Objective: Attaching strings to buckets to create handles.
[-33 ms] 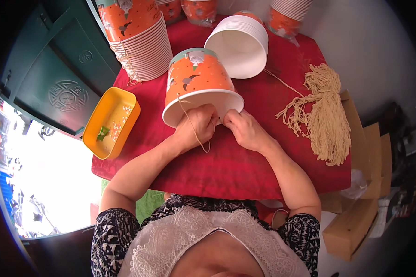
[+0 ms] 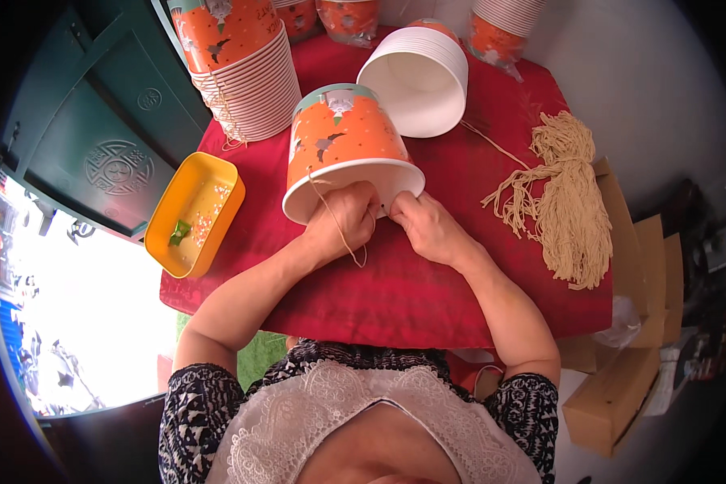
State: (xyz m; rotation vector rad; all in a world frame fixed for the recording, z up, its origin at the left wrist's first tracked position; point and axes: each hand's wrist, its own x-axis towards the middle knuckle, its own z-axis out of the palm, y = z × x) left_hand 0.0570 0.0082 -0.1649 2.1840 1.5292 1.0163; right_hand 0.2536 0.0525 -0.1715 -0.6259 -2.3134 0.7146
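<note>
Orange paper bucket [image 2: 351, 133] is tilted over the desk [image 2: 427, 315], its rim pinched by the right hand [image 2: 429, 228]; the left hand [image 2: 348, 216]'s grip cannot be told. String [image 2: 343, 232] is apparently being fitted; steadying is needed.

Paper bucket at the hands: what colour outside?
That paper bucket is mostly orange; head view.

An orange paper bucket [image 2: 351, 137] tilts open-end nearward, beige string [image 2: 344, 235] apparently threaded beside its white rim [image 2: 407, 168].

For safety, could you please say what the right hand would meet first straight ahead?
Probably the round orange paper bucket, whose white rim the right hand seems to touch; depth is unclear.
</note>
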